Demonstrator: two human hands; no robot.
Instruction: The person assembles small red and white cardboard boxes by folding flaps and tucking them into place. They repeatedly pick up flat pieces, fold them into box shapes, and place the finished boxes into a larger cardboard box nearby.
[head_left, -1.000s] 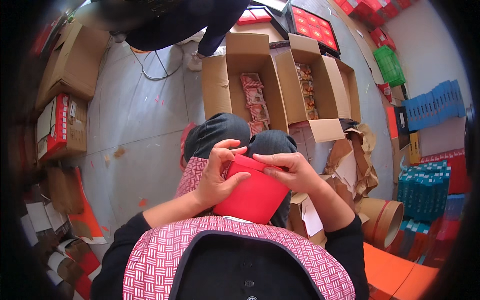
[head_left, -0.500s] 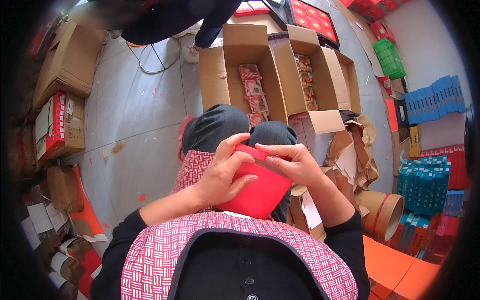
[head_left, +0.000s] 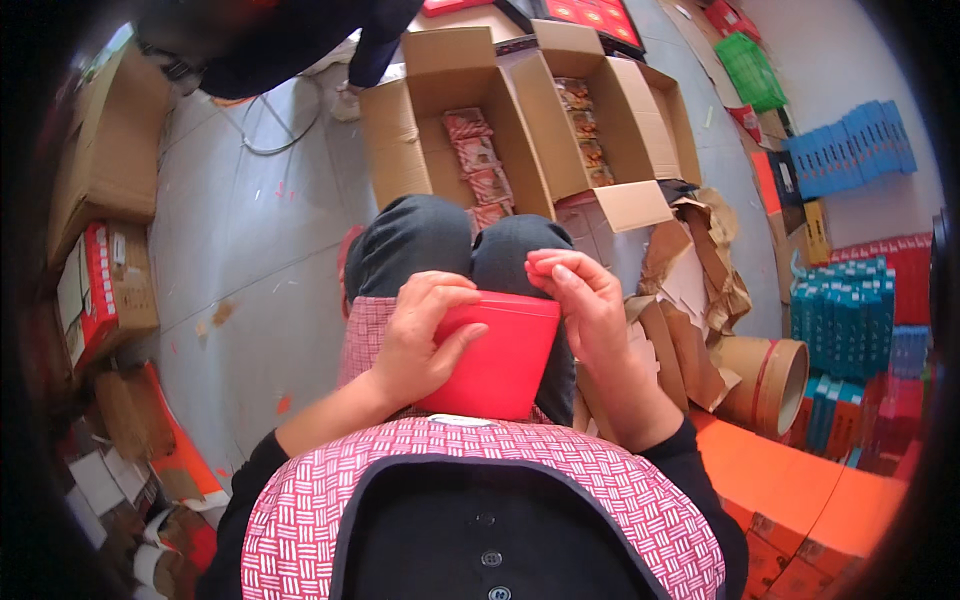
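A flat red rectangular packet with smooth sides lies over my lap, tilted toward me. My left hand grips its left side, thumb on the upper face and fingers around the far left edge. Beyond its far right corner, my right hand is closed in a pinch on a small crumpled red scrap, apart from the packet. The packet's underside is hidden.
Ahead of my knees stand two open cardboard boxes with wrapped packs inside. Torn brown paper and a cardboard tube lie to the right, near orange boxes. Another person is at the far left.
My right hand has come away from the packet's far edge, a small red scrap in its fingers. The left hand still holds the packet. The whole view has shifted slightly.
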